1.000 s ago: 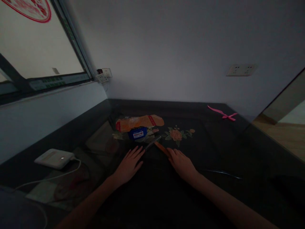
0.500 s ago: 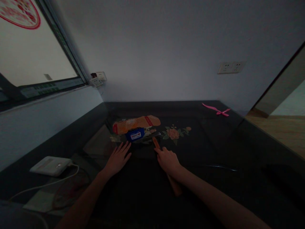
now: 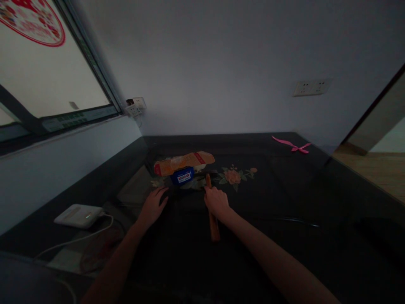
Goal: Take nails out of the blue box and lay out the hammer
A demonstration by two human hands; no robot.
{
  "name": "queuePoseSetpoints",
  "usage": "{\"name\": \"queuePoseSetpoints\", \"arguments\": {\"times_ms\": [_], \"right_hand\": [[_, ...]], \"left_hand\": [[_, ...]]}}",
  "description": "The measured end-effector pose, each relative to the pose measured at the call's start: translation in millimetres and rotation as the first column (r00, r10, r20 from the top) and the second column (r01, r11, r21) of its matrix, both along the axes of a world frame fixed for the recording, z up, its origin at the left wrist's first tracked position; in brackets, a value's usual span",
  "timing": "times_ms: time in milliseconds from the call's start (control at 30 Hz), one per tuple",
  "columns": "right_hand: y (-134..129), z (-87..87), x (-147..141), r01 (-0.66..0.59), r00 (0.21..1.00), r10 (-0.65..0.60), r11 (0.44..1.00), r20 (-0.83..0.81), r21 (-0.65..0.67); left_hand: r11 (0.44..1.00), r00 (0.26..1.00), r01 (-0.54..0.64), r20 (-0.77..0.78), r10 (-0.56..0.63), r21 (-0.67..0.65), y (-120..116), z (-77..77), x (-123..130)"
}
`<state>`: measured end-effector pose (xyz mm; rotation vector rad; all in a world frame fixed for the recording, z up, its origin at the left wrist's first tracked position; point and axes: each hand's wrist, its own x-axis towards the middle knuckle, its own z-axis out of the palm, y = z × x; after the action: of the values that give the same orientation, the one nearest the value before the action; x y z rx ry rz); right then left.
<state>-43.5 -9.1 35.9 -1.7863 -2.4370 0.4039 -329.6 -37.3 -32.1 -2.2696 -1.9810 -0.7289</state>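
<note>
My right hand is closed around the wooden handle of a hammer, gripping it close to the head. The hammer's dark metal head points away from me and is hard to make out against the black tabletop. My left hand rests on the table with its fingers apart, holding nothing. Just beyond its fingertips sits a small blue box with a white and red label. A long orange wrapper with red ends lies behind the box and partly over its top.
The dark, glossy table has a printed flower. A pink ribbon lies at the far right. On the left is a white power bank with a white cable. Wall sockets are behind the table.
The hammer has turned more upright in view, its handle end swinging left, and its head has moved a little farther away. My left hand has drawn slightly left, its fingers more bent.
</note>
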Motion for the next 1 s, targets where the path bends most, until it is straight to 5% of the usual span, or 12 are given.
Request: {"name": "queuePoseSetpoints", "arguments": {"times_ms": [167,467,800,1000], "right_hand": [[6.7,0.8,-11.2,0.033,0.999,-0.033,0.999,-0.002,-0.012],[13.9,2.2,-28.9,0.054,0.998,-0.054,0.999,-0.015,-0.005],[14.5,-0.5,-21.4,-0.082,0.996,0.085,0.984,-0.01,0.157],[29.2,1.2,-40.9,-0.272,0.962,0.27,0.925,0.042,0.264]], "left_hand": [[0.999,0.996,-0.021,0.081,0.023,-0.026,0.3,-10.7,-4.0],[0.998,0.999,-0.012,-0.036,0.009,-0.066,-3.5,-16.4,15.0],[0.983,0.982,0.16,-0.09,-0.168,-0.092,-12.1,9.1,52.8],[0.997,0.997,0.077,-0.023,-0.076,0.026,-13.1,21.8,54.4]]}}
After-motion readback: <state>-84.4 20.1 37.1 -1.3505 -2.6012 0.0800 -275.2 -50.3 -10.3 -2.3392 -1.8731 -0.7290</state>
